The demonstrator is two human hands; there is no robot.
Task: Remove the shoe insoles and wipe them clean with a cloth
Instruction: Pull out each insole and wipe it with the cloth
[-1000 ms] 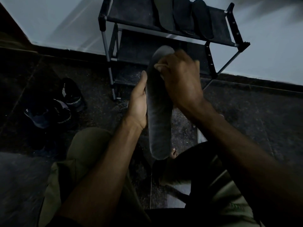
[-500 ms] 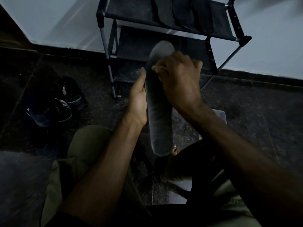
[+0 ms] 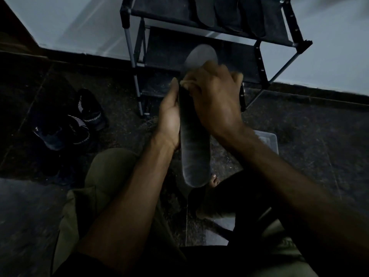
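Observation:
A long dark grey insole stands upright in front of me, above my knees. My left hand grips its left edge at mid-height, thumb along the rim. My right hand lies over the insole's upper half with fingers curled. A pale scrap of cloth peeks out under its thumb; the rest of the cloth is hidden. Three more dark insoles lie side by side on the rack's top shelf.
A black metal shoe rack stands against the pale wall just beyond my hands. A pair of dark sneakers sits on the dark floor at the left. A clear plastic box shows behind my right forearm.
My right hand has slid down the insole from its top end toward the middle, uncovering more of the rounded tip. The left hand keeps its hold.

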